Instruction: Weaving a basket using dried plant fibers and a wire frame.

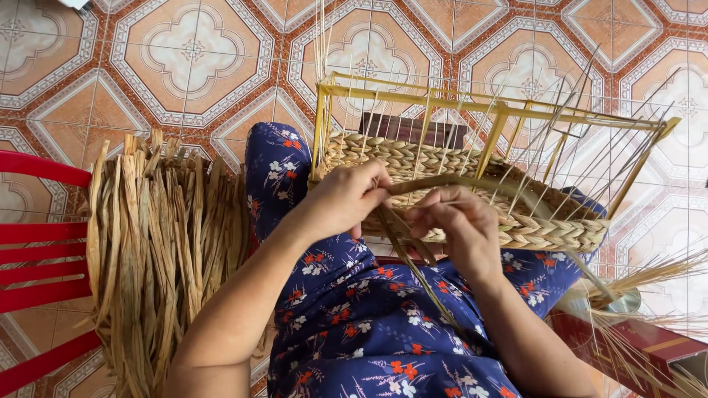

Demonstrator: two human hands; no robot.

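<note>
The left hand (pixel 346 197) is pinching a flat reed strand (pixel 472 183) against the half-woven basket (pixel 516 225) resting on the lap; the right hand (pixel 461 228) is closing on the same strand nearer the body. If either grip is slackening, the braid is likely loosening. Thin upright stakes (pixel 560 140) on the yellow frame (pixel 487 110) are risking bending or snagging.

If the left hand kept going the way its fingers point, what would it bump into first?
Probably the right hand: the left hand points right along the green strand, with the basket just behind. Depth is unclear.
</note>
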